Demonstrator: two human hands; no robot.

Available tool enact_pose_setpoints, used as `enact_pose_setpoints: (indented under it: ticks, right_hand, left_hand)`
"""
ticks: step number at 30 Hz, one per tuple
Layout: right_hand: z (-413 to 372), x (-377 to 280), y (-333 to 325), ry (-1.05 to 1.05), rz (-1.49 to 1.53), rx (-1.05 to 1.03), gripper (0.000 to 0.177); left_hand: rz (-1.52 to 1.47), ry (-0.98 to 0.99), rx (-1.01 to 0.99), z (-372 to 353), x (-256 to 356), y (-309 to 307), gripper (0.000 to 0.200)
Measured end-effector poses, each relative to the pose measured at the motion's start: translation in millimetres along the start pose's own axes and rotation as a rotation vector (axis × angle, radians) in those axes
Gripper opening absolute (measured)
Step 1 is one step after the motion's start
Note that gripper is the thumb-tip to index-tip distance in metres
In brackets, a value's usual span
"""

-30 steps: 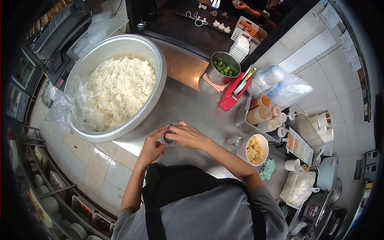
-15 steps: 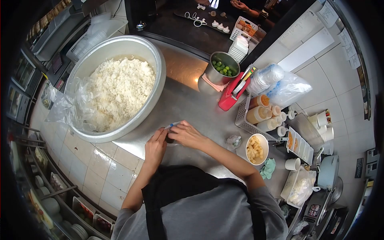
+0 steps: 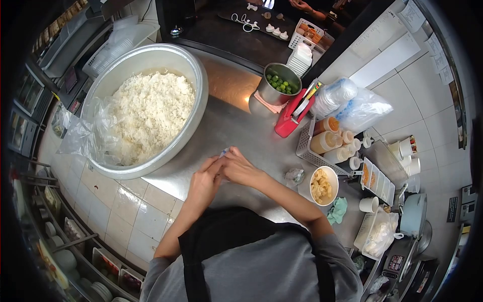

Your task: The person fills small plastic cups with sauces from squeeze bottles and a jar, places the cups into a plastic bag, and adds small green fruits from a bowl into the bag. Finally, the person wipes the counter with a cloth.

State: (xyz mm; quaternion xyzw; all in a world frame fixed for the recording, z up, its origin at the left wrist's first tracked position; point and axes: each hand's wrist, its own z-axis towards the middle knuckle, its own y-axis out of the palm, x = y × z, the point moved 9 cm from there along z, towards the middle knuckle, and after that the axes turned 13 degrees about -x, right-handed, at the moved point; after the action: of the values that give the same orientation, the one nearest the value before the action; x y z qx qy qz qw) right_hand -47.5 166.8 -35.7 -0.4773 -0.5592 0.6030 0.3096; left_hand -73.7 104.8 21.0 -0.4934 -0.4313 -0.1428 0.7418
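Observation:
My left hand and my right hand meet over the steel counter, fingers pinched together. A short strip of blue tape shows between the fingertips. Whatever lies under the tape is mostly hidden by my fingers; it looks like the gathered neck of a small plastic bag. To the right of my hands a small knotted clear bag lies on the counter. Beside it stands a white tub of pale yellow food pieces. A red tape dispenser stands farther back.
A large tub of cooked rice stands at left. A metal pot of green limes, a basket of sauce bottles and a green cloth line the right. Beyond the counter, another person's hand shows.
My hands have drawn closer together and shifted slightly right. The blue strip, earlier stretched out between my fingers, is now mostly covered by them. The dark thing below is hidden now.

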Motion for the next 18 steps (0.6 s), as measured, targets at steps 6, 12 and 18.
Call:
enact_pose_setpoints:
  ticks: [6, 12, 18]
  right_hand:
    - [-14, -1, -34, 0.001, 0.058, 0.120, 0.015]
    - [-38, 21, -63, 0.459, 0.271, 0.332, 0.017]
    - [-35, 29, -43, 0.455, 0.454, 0.163, 0.018]
  left_hand:
    - [-0.013, -0.115, -0.085, 1, 2, -7, 0.044]
    - [0.172, -0.172, -0.192, -9, -37, 6, 0.042]
    - [-0.181, -0.165, -0.194, 6, -8, 1, 0.046]
